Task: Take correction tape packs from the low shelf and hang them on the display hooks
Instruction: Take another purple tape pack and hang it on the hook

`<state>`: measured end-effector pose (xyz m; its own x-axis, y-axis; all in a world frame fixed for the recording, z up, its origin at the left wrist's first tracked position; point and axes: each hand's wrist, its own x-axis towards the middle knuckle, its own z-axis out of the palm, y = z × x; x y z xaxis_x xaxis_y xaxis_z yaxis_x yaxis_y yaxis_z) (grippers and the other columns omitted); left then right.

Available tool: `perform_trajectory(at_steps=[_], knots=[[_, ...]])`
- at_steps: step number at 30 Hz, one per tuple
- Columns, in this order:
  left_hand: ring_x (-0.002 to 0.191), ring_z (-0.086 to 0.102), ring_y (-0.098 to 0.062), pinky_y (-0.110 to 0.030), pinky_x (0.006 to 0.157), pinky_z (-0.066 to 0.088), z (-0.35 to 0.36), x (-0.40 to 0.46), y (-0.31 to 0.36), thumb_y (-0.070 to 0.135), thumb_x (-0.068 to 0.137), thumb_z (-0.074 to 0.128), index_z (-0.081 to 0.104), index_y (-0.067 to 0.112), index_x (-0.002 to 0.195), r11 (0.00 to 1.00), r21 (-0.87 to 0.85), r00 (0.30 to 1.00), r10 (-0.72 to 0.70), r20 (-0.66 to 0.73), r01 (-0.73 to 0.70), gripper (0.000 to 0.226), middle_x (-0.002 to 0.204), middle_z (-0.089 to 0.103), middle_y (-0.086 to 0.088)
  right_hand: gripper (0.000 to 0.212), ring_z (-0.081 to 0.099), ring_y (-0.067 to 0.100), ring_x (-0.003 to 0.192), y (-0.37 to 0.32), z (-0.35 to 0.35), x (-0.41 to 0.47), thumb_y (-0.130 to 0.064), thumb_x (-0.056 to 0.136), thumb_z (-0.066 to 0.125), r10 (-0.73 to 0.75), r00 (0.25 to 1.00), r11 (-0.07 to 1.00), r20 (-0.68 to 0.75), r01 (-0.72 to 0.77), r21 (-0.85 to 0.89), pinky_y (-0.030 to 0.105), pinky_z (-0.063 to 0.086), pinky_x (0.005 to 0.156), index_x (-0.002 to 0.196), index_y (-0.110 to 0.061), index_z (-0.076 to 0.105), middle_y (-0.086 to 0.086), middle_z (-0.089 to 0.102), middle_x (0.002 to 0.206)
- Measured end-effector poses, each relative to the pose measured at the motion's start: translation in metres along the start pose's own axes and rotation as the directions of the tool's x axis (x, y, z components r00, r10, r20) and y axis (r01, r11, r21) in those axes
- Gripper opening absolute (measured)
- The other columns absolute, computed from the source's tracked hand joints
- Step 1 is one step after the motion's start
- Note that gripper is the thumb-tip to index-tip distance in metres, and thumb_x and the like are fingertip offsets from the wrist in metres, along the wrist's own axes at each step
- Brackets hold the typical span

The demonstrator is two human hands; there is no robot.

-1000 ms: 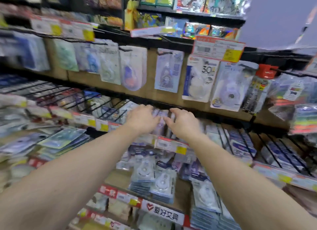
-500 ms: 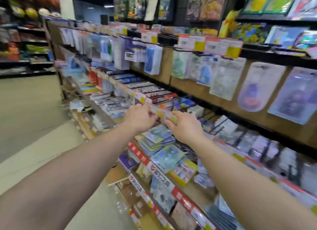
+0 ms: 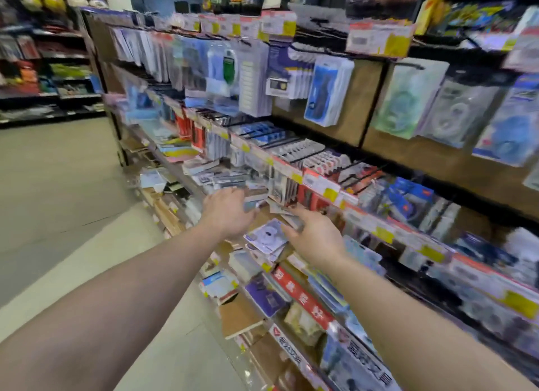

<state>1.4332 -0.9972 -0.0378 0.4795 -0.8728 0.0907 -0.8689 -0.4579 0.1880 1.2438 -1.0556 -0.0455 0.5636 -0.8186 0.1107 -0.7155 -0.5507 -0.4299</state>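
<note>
head view shows my left hand (image 3: 230, 214) and right hand (image 3: 316, 239) reaching toward the low shelf (image 3: 303, 295), fingers spread loosely and holding nothing, one on each side of a correction tape pack (image 3: 267, 234) that lies flat on a stack between them. i judge the hands flank it so as to lift it by its edges. display hooks (image 3: 303, 154) jut out above, already crowded with carded goods, so hanging looks fiddly.

The low shelf (image 3: 262, 266) is edged with yellow-tagged price strips. A stack of correction tape packs (image 3: 267, 236) is laid flat on it, with other blurred packs (image 3: 361, 252) beside.
</note>
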Motion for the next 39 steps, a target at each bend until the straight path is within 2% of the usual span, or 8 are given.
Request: perform_trajectory(at_steps=[5,10,13,16,23,32,36,39], knots=[[0.128,0.048,-0.036,-0.042,0.101,0.042,0.023,0.043,-0.026,0.059,0.094,0.048,0.043,0.022,0.145,0.999,0.021,0.995,0.039,0.088,-0.04,0.063,0.14,0.05,-0.014,0.052,0.06,0.03,0.112,0.008,0.04,0.041,-0.049,0.097,0.05,0.187,0.975,0.981,0.121,-0.192,0.037,0.039,0.051,0.088,0.136,-0.014,0.051,0.01,0.065,0.122],[0.132,0.046,-0.034,-0.042,0.104,0.041,0.064,0.077,-0.032,0.06,0.092,0.051,0.044,0.018,0.145,0.999,-0.037,0.975,0.025,0.222,-0.017,0.068,0.142,0.05,-0.013,0.041,0.062,0.032,0.103,0.026,0.074,0.065,-0.048,0.096,0.051,0.269,0.944,0.96,0.189,-0.279,0.027,0.035,0.047,0.075,0.12,-0.016,0.057,0.01,0.067,0.112],[0.136,0.042,-0.036,-0.044,0.109,0.038,0.091,0.092,-0.031,0.059,0.091,0.053,0.04,0.018,0.148,0.994,-0.112,0.958,0.028,0.284,0.005,0.071,0.147,0.046,-0.015,0.043,0.061,0.03,0.105,0.04,0.093,0.079,-0.049,0.094,0.053,0.303,0.922,0.948,0.24,-0.318,0.027,0.035,0.051,0.081,0.126,-0.021,0.057,0.006,0.066,0.116],[0.137,0.042,-0.031,-0.044,0.106,0.035,0.106,0.098,-0.026,0.061,0.092,0.051,0.04,0.022,0.149,0.998,-0.056,0.953,-0.003,0.303,0.021,0.069,0.15,0.046,-0.007,0.043,0.061,0.029,0.109,0.053,0.105,0.09,-0.051,0.093,0.052,0.348,0.896,0.931,0.274,-0.366,0.014,0.036,0.052,0.085,0.127,-0.026,0.055,0.004,0.065,0.12],[0.13,0.049,-0.031,-0.041,0.105,0.042,0.147,0.117,-0.02,0.058,0.088,0.058,0.045,0.019,0.144,0.983,-0.149,0.921,-0.044,0.386,0.11,0.069,0.141,0.055,-0.009,0.05,0.059,0.034,0.115,0.068,0.125,0.113,-0.041,0.098,0.05,0.342,0.873,0.934,0.347,-0.356,-0.025,0.039,0.05,0.089,0.14,-0.015,0.042,0.016,0.062,0.125],[0.129,0.048,-0.03,-0.038,0.1,0.045,0.191,0.165,-0.027,0.061,0.087,0.06,0.04,0.015,0.146,0.948,-0.242,0.841,-0.048,0.539,0.209,0.077,0.144,0.048,-0.011,0.054,0.052,0.033,0.125,0.074,0.155,0.137,-0.04,0.098,0.051,0.45,0.792,0.872,0.413,-0.489,-0.013,0.04,0.046,0.098,0.146,-0.019,0.037,0.011,0.055,0.137],[0.11,0.062,-0.033,-0.041,0.093,0.053,0.215,0.188,-0.03,0.074,0.07,0.059,0.047,0.007,0.129,0.887,-0.312,0.769,-0.071,0.635,0.339,0.091,0.119,0.064,-0.015,0.06,0.049,0.034,0.129,0.069,0.172,0.15,-0.041,0.096,0.053,0.563,0.713,0.781,0.418,-0.625,0.013,0.045,0.043,0.105,0.15,-0.023,0.033,0.011,0.053,0.141],[0.103,0.065,-0.035,-0.036,0.077,0.052,0.23,0.195,-0.034,0.06,0.08,0.067,0.047,-0.002,0.124,0.847,-0.395,0.757,-0.014,0.653,0.357,0.079,0.109,0.068,-0.02,0.058,0.053,0.033,0.126,0.062,0.181,0.156,-0.037,0.098,0.053,0.628,0.656,0.709,0.418,-0.704,0.04,0.035,0.044,0.099,0.15,-0.019,0.033,0.011,0.056,0.138]])
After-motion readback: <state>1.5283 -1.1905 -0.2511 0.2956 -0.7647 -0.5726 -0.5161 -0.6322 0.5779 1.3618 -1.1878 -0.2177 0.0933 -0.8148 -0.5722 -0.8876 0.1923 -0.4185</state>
